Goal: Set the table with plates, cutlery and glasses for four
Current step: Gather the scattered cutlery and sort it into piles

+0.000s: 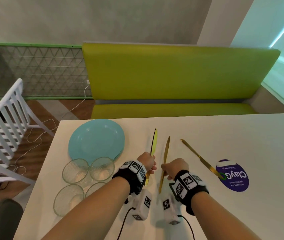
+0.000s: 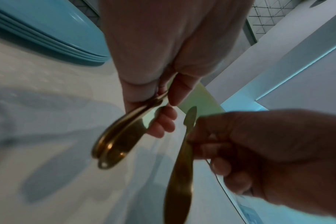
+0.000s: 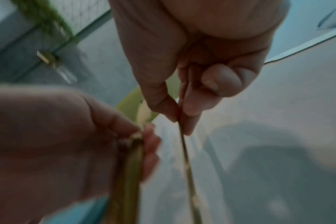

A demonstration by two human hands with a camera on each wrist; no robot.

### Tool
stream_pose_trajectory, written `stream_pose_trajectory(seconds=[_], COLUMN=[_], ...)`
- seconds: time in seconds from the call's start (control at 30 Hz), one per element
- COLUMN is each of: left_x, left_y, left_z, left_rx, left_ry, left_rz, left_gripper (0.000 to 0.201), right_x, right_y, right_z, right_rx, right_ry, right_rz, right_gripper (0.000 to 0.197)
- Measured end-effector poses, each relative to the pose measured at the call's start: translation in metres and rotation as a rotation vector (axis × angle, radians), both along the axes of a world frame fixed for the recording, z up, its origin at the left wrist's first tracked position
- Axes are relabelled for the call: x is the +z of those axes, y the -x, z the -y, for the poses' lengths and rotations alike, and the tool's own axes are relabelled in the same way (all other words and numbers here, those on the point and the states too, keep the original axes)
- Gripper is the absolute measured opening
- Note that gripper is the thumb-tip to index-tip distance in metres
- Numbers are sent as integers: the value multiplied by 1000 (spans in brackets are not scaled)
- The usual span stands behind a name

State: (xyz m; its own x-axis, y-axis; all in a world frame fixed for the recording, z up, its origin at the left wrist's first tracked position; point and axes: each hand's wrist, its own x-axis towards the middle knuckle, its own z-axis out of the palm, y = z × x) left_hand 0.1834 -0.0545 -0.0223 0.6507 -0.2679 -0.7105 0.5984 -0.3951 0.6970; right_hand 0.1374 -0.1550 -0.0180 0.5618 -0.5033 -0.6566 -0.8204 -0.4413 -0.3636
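A stack of several light-blue plates (image 1: 96, 141) lies at the table's far left, with several clear glasses (image 1: 75, 170) in front of it. My left hand (image 1: 150, 168) grips gold cutlery (image 1: 154, 142) held above the table, its tips pointing away; the left wrist view shows two gold handles (image 2: 121, 136) in the left hand (image 2: 163, 106). Just to the right, my right hand (image 1: 166, 168) pinches a single gold knife (image 1: 165, 156), seen edge-on as the knife (image 3: 184, 144) between the thumb and fingers of the right hand (image 3: 180, 115). Another gold knife (image 1: 200, 157) lies on the white table (image 1: 241, 135).
A round purple sticker (image 1: 236, 181) sits under that lying knife's near end. A green bench (image 1: 172, 75) runs along the table's far side. A white chair (image 1: 4, 118) and loose cables (image 1: 39, 135) are on the floor at the left.
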Motion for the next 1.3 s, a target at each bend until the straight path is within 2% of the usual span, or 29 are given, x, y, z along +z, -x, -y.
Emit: stream_pose_trajectory(seconds=[0.23, 0.37, 0.5, 0.6, 0.7, 0.8, 0.9, 1.03, 1.23, 1.3], left_x=[5, -19, -44, -27, -14, -8, -10, -20, -21, -22], left_y=[5, 1, -4, 1, 6, 9, 8, 4, 2, 1], left_z=[11, 20, 28, 29, 30, 32, 35, 36, 39, 41], left_rx=[-87, -181, -201, -196, -128, -85, -75, -67, -92, -82], left_ry=[-9, -86, -102, -63, -2, 30, 30, 32, 28, 28], left_rz=[4, 96, 90, 86, 48, 8, -6, 30, 71, 66], left_gripper=[16, 31, 35, 28, 22, 27, 28, 24, 35, 31], right_x=[22, 19, 16, 16, 17, 18, 17, 17, 15, 13], right_y=[-8, -7, -7, -7, -7, -6, -4, -2, -4, -7], right_z=[10, 11, 12, 13, 15, 17, 20, 25, 37, 43], right_rx=[82, 113, 168, 243, 316, 314, 324, 220, 216, 245], right_ry=[-44, -31, 12, 62, 87, 87, 102, -14, -90, -117], right_rz=[16, 5, -24, -55, -73, -47, -18, 108, 150, 130], right_gripper=[33, 35, 36, 38, 30, 21, 22, 12, 21, 22])
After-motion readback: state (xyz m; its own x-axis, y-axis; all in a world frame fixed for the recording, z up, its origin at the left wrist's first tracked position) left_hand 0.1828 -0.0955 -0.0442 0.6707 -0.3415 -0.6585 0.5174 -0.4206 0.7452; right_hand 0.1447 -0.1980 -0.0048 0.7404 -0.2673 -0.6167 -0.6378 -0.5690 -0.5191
